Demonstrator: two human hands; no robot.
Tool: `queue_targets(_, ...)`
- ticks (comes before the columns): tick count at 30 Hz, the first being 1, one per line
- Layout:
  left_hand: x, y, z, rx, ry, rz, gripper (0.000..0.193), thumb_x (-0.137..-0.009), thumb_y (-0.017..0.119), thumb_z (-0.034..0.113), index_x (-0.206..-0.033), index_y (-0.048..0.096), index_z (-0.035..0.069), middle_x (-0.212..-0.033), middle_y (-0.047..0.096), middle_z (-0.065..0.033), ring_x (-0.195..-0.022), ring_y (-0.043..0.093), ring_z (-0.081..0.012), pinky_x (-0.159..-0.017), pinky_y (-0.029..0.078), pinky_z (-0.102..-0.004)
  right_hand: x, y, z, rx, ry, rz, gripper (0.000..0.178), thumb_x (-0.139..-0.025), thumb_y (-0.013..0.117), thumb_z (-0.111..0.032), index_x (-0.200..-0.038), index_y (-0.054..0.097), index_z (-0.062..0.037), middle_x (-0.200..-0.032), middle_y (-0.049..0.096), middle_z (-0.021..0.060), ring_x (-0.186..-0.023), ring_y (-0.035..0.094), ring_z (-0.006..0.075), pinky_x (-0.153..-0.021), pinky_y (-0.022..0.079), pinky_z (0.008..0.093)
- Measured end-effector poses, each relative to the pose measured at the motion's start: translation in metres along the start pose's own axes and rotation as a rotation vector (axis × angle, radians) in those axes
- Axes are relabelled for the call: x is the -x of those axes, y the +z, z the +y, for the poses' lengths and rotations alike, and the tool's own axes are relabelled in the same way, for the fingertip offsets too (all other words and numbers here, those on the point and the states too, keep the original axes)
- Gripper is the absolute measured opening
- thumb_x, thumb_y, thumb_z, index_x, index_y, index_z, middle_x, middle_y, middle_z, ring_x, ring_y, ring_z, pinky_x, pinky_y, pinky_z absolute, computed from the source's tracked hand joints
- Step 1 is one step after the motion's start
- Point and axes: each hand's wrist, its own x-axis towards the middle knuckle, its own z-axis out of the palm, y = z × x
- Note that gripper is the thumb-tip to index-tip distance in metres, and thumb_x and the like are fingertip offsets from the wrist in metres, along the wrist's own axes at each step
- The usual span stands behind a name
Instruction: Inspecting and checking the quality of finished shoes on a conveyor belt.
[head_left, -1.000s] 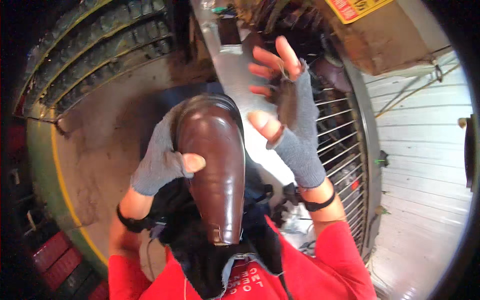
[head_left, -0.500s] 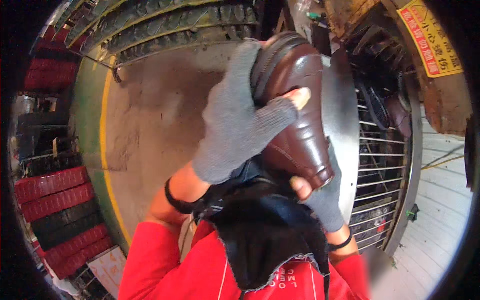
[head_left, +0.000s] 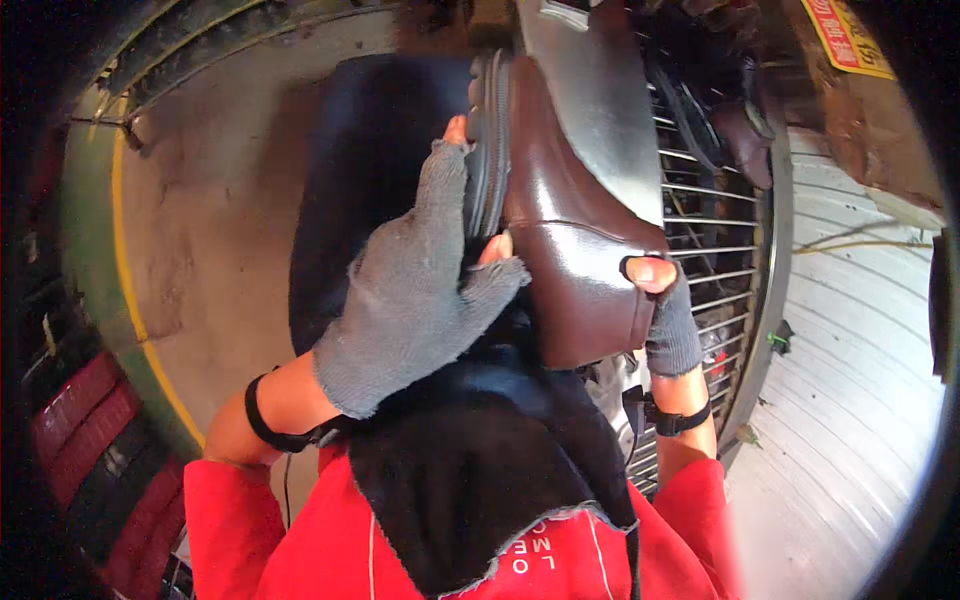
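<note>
A glossy brown leather boot (head_left: 575,250) lies on its side in front of my chest, its dark ribbed sole (head_left: 487,140) facing left. My left hand (head_left: 415,295), in a grey fingerless glove, is wrapped over the sole edge and grips the boot. My right hand (head_left: 665,305), gloved the same way, holds the boot's heel end from the right, thumb pressed on the leather. A black cloth (head_left: 480,470) hangs down over my red top below the boot.
A curved shiny metal plate (head_left: 600,90) and a wire rack (head_left: 715,250) holding dark shoes stand behind the boot. Bare concrete floor (head_left: 210,230) with a yellow line (head_left: 130,290) is at left, red crates (head_left: 85,420) at lower left, white planks (head_left: 850,400) at right.
The boot has turned from toe-up to lying on its side with the sole leftward. My left hand slid onto the sole edge and my right hand came round to the heel.
</note>
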Motion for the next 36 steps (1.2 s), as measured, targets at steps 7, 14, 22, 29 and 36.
queue_targets(7,-0.027,-0.028,0.004,0.363,0.084,0.103,0.092,-0.075,0.090,0.017,-0.152,0.042,-0.001,-0.130,0.069,-0.0154,-0.119,0.067,-0.0247,-0.108,0.048,-0.0357,0.000,0.048,0.043,0.676,-0.518,0.177,0.122,-0.071,0.083,-0.067,-0.156,0.035,0.0063,-0.148,0.055,0.0229,-0.136,0.055,0.0330,-0.114,0.043,0.0447)
queue_targets(14,-0.050,-0.062,-0.058,-0.233,0.919,-0.096,0.047,-0.089,0.072,0.025,-0.135,0.066,0.016,-0.139,0.066,-0.0071,-0.129,0.063,-0.0311,-0.108,0.051,-0.0438,-0.071,0.078,0.016,0.483,-0.616,0.003,0.067,-0.108,0.054,-0.032,-0.161,0.032,0.0025,-0.162,0.043,0.0183,-0.149,0.041,0.0249,-0.125,0.028,0.0372)
queue_targets(22,-0.022,-0.043,-0.107,0.123,0.387,-0.095,0.043,-0.095,0.064,0.009,-0.137,0.063,0.003,-0.148,0.057,-0.0146,-0.142,0.052,-0.0326,-0.119,0.039,-0.0450,-0.110,0.073,-0.014,0.588,-0.496,0.164,0.058,-0.096,0.075,-0.020,-0.145,0.056,0.0054,-0.110,0.070,0.0059,-0.105,0.063,0.0107,-0.094,0.050,0.0257)
queue_targets(29,-0.106,-0.033,-0.100,-0.082,0.144,-0.100,0.078,-0.083,0.084,0.027,-0.148,0.052,0.000,-0.151,0.049,-0.0228,-0.141,0.049,-0.0379,-0.117,0.041,-0.0434,-0.133,0.069,-0.042,0.942,-0.574,0.152,0.041,-0.089,0.080,-0.027,-0.120,0.076,-0.0007,-0.101,0.071,0.0137,-0.103,0.066,0.0241,-0.091,0.050,0.0346)
queue_targets(36,-0.023,-0.065,-0.072,0.155,0.418,-0.344,0.056,-0.061,0.096,0.038,-0.112,0.081,0.020,-0.104,0.054,-0.0055,-0.104,0.056,-0.0288,-0.095,0.047,-0.0428,-0.058,0.074,-0.037,0.885,-0.459,-0.442,0.047,-0.064,0.097,-0.031,-0.100,0.075,-0.0103,-0.114,0.064,0.0122,-0.123,0.057,0.0346,-0.107,0.044,0.0450)
